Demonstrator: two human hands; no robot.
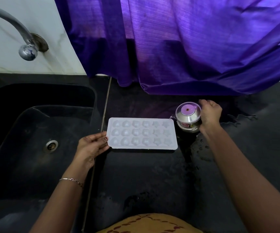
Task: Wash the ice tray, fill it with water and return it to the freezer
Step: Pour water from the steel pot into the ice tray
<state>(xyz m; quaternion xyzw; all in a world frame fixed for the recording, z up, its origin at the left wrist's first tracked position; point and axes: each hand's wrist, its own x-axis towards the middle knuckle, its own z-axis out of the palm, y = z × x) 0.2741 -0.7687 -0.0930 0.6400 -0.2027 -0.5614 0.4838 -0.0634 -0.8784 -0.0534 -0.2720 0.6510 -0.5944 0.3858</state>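
- Ice tray [142, 133] lies flat on the desk [152, 174], right of the sink [35, 132]; compartments look unfilled.
- Left hand [92, 147] fingers pinch the tray's left edge.
- Right hand [209, 115] fingers wrap a steel pot [188, 118] just beside it.
- Remaining, by judgement: filling, freezer return.

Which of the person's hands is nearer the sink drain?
Left. The left hand grips the ice tray's end beside the sink drain; the right hand holds the steel pot beyond.
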